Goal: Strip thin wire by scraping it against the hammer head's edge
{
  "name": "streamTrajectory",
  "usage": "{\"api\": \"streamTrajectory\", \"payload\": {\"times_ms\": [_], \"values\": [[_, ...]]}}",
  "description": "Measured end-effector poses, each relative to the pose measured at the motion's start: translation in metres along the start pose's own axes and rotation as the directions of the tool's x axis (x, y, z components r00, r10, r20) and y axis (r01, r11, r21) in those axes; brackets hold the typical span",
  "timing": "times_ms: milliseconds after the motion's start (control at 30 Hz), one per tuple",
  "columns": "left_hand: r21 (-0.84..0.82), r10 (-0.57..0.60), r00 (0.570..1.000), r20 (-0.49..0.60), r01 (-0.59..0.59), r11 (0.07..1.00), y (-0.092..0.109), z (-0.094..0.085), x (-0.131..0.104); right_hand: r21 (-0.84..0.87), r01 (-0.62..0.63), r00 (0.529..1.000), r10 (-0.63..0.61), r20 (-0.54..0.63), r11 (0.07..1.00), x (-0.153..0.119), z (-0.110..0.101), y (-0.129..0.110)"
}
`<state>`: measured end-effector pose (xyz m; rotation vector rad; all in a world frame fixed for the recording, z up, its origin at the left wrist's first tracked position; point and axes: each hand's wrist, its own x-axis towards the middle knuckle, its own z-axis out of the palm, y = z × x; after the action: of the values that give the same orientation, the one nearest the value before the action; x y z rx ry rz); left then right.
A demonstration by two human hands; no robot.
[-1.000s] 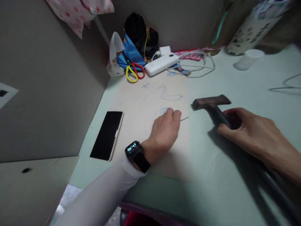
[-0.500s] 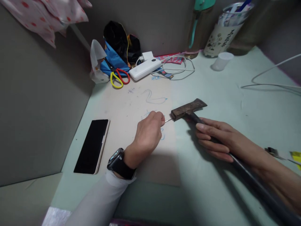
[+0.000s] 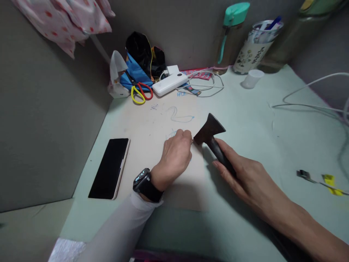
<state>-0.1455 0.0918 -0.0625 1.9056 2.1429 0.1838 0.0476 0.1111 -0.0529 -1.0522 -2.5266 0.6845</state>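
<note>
A small hatchet (image 3: 209, 130) with a dark head and handle is in my right hand (image 3: 242, 174), whose fingers are wrapped round the handle. The blunt end of its head points left and meets the fingertips of my left hand (image 3: 177, 153). That left hand, with a black watch on its wrist, is pinched on a thin metal piece (image 3: 192, 141), mostly hidden by the fingers. Under the left hand lies a pale sheet (image 3: 141, 127) with blue pen marks.
A black-screened phone (image 3: 109, 169) lies at the left. Along the back are scissors (image 3: 138, 94), a white power bank (image 3: 170, 83) with cable, a teal-lidded bottle (image 3: 236, 14), a pen holder (image 3: 252, 52) and a small white cup (image 3: 253, 79). A yellow-tagged cable (image 3: 329, 182) is at the right.
The hatchet has rotated, its blade edge now turned toward the upper right, and its head has moved slightly left against my left fingertips. My right hand has turned with it. The view has shifted slightly.
</note>
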Motion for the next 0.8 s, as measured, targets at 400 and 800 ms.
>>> {"api": "streamTrajectory", "payload": {"times_ms": [400, 800], "values": [[0.03, 0.0, 0.998, 0.067, -0.002, 1.0, 0.004, -0.009, 0.002, -0.002, -0.041, 0.999, 0.041, 0.004, 0.999, -0.001, -0.002, -0.001], [0.025, 0.024, 0.999, 0.03, -0.025, 0.999, 0.002, -0.005, 0.003, -0.001, 0.002, 1.0, -0.002, 0.022, 1.0, 0.001, -0.003, -0.002]]}}
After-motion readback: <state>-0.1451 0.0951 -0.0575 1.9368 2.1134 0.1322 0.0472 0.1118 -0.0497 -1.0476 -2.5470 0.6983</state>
